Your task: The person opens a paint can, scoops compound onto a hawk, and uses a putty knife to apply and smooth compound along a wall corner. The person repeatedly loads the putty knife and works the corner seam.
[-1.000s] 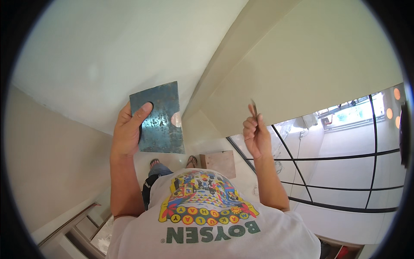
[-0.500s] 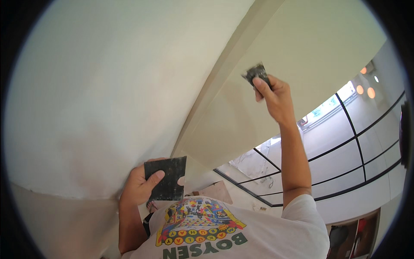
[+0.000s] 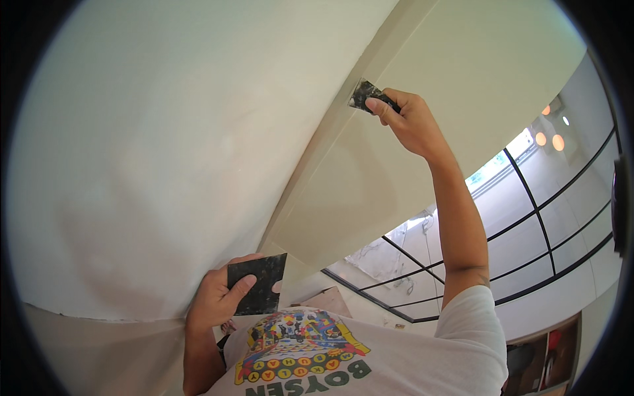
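Note:
My right hand [image 3: 411, 122] is raised high and pinches a small black putty spreader [image 3: 362, 94] with pale smears on it. Its outer edge lies against the narrow strip [image 3: 333, 135] where the white surface meets the cream panel; whether it presses there I cannot tell. Lower down, beside the white surface, my left hand [image 3: 214, 298] grips a flat square black plate [image 3: 261, 285] in front of my chest. The thumb lies across the plate's face, and a fingertip shows at its far side. Light whitish marks cover the plate.
A large white surface [image 3: 152, 145] fills the left side, and a smooth cream panel [image 3: 396, 171] slopes across the middle. At right is a black-framed grid [image 3: 538, 210] with a bright window strip [image 3: 495, 168] above it. An open wooden cabinet [image 3: 561, 353] stands at lower right.
My right hand has moved left and slightly up, bringing the spreader from over the cream panel to the strip. My left hand and the plate sit slightly lower.

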A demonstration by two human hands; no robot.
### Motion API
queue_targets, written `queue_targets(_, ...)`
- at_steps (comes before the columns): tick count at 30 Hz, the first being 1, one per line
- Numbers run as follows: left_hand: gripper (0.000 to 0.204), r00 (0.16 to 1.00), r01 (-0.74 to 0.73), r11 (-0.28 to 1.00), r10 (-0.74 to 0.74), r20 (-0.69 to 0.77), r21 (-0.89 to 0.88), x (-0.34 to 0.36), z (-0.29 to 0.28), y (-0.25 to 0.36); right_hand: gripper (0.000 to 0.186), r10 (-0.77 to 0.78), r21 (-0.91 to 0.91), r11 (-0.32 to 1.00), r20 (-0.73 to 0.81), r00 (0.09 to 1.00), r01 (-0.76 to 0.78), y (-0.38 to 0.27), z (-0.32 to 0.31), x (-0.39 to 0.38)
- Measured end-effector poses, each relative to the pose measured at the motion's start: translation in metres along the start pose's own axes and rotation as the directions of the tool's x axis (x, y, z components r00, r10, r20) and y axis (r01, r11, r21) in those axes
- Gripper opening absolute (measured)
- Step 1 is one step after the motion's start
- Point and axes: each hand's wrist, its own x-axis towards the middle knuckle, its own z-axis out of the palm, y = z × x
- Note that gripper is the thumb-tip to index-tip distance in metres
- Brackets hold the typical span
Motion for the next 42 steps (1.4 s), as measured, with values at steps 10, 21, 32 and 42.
queue_targets(10, 0.035, 1.0, 0.01, 0.999, -0.009, -0.02, 0.041, -0.001, 0.0, -0.001, 0.045, -0.034, 0.021, 0.999, -0.086, 0.996, 0.036, 0.016, 0.017, 0.005)
queue_targets(21, 0.036, 1.0, 0.022, 0.999, -0.022, -0.014, 0.042, 0.0, -0.003, -0.01, 0.048, -0.044, 0.061, 0.997, -0.082, 0.996, 0.049, 0.016, 0.005, 0.015)
queue_targets(32, 0.042, 0.999, 0.027, 0.999, -0.028, 0.044, 0.02, 0.001, -0.006, -0.012, 0.048, -0.098, 0.073, 0.992, -0.091, 0.991, 0.105, 0.016, -0.007, 0.025)
queue_targets(42, 0.042, 0.997, 0.06, 0.997, -0.062, 0.044, 0.047, -0.001, -0.01, -0.037, 0.046, -0.131, 0.047, 0.99, -0.102, 0.986, 0.136, 0.016, 0.0, 0.023)
